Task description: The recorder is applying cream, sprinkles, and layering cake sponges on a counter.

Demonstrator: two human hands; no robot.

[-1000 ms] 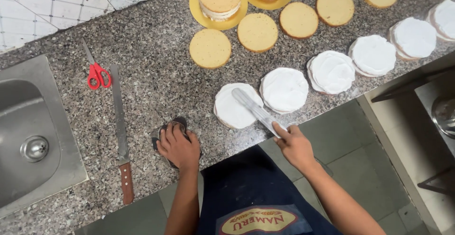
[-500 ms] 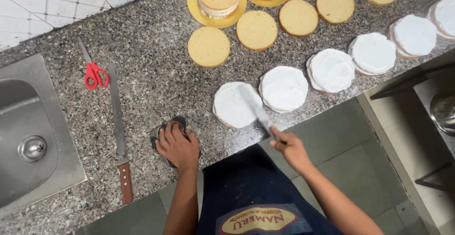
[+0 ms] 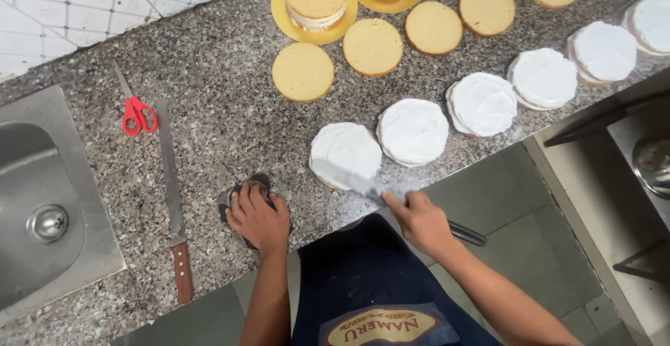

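Note:
My right hand [image 3: 421,219] grips a palette knife [image 3: 349,180] whose blade touches the near edge of a cream-covered round cake layer [image 3: 345,150] at the counter's front. My left hand [image 3: 257,217] rests flat on a small dark object [image 3: 244,189] on the granite counter [image 3: 209,115], its fingers curled over it. More cream-covered layers [image 3: 413,131] [image 3: 483,103] [image 3: 543,77] run in a row to the right. Plain yellow sponge layers [image 3: 303,71] [image 3: 373,46] lie behind them.
A long knife with a wooden handle [image 3: 172,192] and red-handled scissors [image 3: 137,113] lie left of my left hand. A steel sink [image 3: 42,206] is at far left. Stacked filled cakes on yellow boards [image 3: 315,0] stand at the back. Tiled wall behind.
My right hand has drawn the palette knife back toward me, from lying across the nearest creamed layer to touching its front edge. My left hand has stayed on the dark object.

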